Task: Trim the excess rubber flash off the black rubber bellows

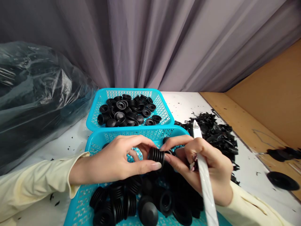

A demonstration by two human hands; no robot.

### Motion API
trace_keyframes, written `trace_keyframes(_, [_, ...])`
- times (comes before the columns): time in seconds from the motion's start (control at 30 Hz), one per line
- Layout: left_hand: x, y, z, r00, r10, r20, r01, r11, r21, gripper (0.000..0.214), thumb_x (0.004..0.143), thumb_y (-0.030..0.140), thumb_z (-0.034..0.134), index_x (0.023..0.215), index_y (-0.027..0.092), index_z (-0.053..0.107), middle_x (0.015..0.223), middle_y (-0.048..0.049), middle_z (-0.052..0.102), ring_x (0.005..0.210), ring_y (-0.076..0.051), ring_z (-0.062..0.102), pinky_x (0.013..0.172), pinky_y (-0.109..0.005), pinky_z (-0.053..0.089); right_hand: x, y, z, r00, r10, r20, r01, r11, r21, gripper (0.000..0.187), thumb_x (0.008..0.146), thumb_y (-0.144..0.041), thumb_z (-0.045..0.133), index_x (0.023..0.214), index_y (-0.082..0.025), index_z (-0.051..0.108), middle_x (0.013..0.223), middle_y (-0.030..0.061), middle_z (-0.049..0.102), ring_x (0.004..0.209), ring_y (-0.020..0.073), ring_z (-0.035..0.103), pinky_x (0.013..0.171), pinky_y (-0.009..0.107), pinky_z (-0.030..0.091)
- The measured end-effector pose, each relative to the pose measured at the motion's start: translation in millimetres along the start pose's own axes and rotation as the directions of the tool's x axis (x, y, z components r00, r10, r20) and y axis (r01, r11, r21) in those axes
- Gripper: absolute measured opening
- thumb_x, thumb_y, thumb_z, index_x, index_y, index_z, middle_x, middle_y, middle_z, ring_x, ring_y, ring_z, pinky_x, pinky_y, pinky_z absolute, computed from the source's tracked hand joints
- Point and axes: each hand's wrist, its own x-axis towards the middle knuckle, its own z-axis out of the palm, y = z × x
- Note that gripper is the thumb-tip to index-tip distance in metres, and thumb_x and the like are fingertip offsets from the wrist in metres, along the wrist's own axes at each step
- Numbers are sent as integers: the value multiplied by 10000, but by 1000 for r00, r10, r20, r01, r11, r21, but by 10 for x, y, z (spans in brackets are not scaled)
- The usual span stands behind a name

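The ribbed rubber boot hangs over the near basket toward its 12 o'clock end; the left hand, at 9 o'clock, keeps a narrow grip round it; the right hand, at 3 o'clock, pinches its mouth while clasping a white-wrapped blade; likely light and squashy, best held across the ribs.

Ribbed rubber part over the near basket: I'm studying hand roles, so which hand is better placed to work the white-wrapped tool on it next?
Right, probably: the right hand holds the white-wrapped tool and its fingertips touch the ribbed rubber part, while the left hand pinches that part and holds no tool.
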Motion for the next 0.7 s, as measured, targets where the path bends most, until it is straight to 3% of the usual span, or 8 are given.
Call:
trace_keyframes(0.13, [5,7,6,999,-9,-40,7,999,-41,277,783,292,698,1022,161,647,864,-9,671,582,-77,597,446,-146,456,0,-7,-4,1000,14,-6,-14,1000,9,369,775,-34,644,677,-240,355,812,17,687,392,52,397,343,207,347])
trace_keyframes(0.4, [-16,32,20,983,105,-149,-118,990,-79,178,762,227,715,912,144,668,780,-11,670,557,-86,599,492,-172,511,-41,61,8,1000,27,-13,-26,996,81,365,801,-62,639,705,-249,340,808,11,669,355,42,403,303,207,333])
trace_keyframes(0.7, [-30,31,-7,972,144,-183,-145,989,10,155,773,239,702,887,137,675,788,-23,690,679,-123,640,609,-203,534,-29,46,3,999,35,-7,-34,994,104,371,792,-58,644,705,-246,337,800,-1,665,382,46,423,333,212,338])
